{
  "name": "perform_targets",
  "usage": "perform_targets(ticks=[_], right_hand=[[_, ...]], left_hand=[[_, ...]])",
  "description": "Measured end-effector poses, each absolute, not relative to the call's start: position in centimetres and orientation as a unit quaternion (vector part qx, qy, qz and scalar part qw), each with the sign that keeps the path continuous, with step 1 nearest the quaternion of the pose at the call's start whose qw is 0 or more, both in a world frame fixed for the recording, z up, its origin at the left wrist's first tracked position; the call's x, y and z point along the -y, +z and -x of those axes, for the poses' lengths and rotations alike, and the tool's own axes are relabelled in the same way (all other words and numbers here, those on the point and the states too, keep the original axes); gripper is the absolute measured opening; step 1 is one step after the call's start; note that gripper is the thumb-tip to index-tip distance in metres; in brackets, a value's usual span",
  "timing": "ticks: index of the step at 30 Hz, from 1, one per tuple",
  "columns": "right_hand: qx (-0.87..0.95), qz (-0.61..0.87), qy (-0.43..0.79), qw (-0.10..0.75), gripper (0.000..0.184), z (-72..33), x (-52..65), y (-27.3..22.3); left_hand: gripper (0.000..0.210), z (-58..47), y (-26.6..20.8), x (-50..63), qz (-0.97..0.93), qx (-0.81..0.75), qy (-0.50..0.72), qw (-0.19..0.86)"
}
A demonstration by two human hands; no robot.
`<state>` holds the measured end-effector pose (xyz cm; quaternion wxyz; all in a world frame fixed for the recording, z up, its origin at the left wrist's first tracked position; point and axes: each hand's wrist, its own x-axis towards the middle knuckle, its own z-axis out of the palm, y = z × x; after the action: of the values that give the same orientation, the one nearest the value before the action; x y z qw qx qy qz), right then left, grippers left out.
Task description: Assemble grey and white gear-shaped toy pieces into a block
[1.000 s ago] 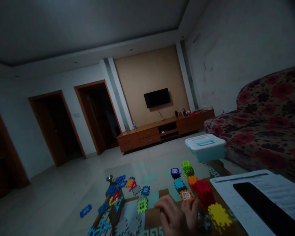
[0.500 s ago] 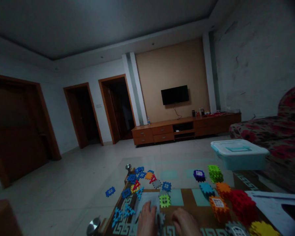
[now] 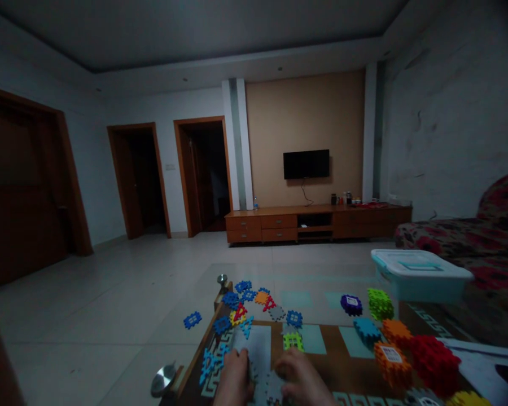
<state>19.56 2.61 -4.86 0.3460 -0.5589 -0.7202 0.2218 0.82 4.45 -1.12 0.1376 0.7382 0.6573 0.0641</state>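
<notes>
Plastic puzzle pieces (image 3: 241,313); glossy glass table (image 3: 322,338); wooden cabinet (image 3: 279,225).

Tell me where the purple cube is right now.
In the head view, the purple cube sits right of centre on the table, just left of the green cube and beyond the light blue cube.

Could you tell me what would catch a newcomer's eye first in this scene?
Most likely the bright interlocking plastic blocks on the low table: loose blue pieces at its far left, and assembled cubes at right, among them a red cube and a green cube. At the bottom edge, the left hand and right hand rest on grey pieces. Beyond, a pale lidded box sits by the floral sofa.
</notes>
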Motion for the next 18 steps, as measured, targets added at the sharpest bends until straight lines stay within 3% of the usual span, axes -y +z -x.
perform_targets(ticks=[3, 9, 14, 18], right_hand=[[0.679, 0.599, 0.17, 0.389, 0.052, -21.0, -3.7, -4.8], [0.672, 0.66, 0.127, 0.309, 0.056, -21.2, -4.8, -6.2], [0.7, 0.565, 0.188, 0.395, 0.06, -19.5, -4.8, -6.7], [0.672, 0.575, 0.185, 0.429, 0.055, -20.0, -5.8, -6.6]], left_hand=[[0.061, -1.1, -0.6, -4.0, -0.754, -0.628, 0.109, 0.16], [0.059, -3.6, -1.6, -3.8, -0.825, -0.51, 0.071, 0.232], [0.054, -4.0, -3.7, -4.6, -0.82, -0.514, 0.02, 0.252], [0.041, -4.7, -3.9, -4.8, -0.805, -0.536, 0.017, 0.253]])
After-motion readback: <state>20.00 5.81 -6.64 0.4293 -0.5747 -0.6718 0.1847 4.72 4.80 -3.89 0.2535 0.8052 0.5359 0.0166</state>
